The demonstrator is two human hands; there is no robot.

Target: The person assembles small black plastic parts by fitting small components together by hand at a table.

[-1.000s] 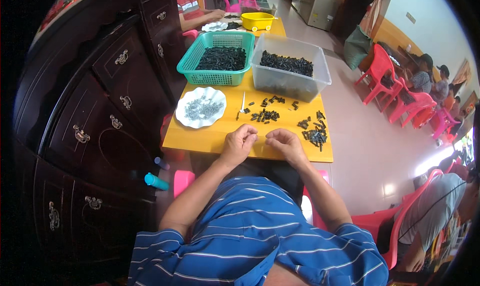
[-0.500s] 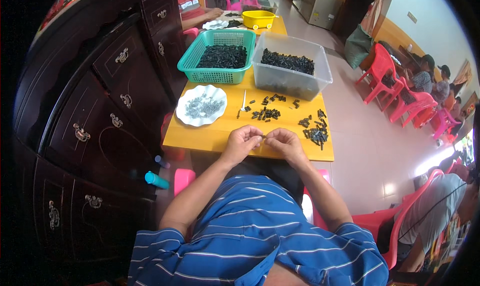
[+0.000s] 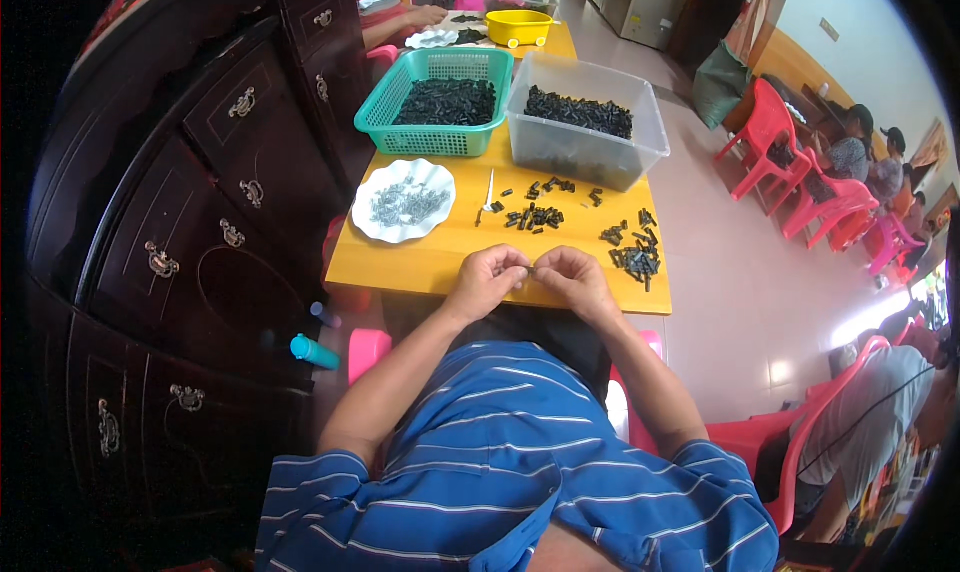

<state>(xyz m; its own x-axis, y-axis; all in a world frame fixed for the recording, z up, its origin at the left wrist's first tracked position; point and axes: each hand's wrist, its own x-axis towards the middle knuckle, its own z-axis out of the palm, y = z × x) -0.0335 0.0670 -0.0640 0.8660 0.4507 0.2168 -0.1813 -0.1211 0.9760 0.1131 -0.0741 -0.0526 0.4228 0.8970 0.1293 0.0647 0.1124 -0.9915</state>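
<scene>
Both hands meet above the near edge of the yellow table (image 3: 400,272). My left hand (image 3: 490,275) and my right hand (image 3: 574,279) pinch a small dark piece (image 3: 530,270) between their fingertips; most of it is covered by the fingers. Beyond them lies a loose group of short black tubular pieces (image 3: 535,217). A second pile of black pieces (image 3: 640,261) is to the right of my right hand. On the left, a white scalloped plate (image 3: 366,212) holds many tiny silvery parts. Between plate and pieces lies a thin white stick-like tool (image 3: 490,187) with a dark tip.
A green basket (image 3: 435,144) and a clear plastic bin (image 3: 590,155), both filled with black pieces, stand across the far part of the table. Behind them is a yellow tub (image 3: 518,32), near another person's hands (image 3: 428,16). Dark cabinets (image 3: 200,202) line the left; red chairs (image 3: 765,142) stand right.
My hands stay together at the same spot, with the fingertips slightly shifted around the small piece. The view has tilted a little, so the table things sit slightly higher.
</scene>
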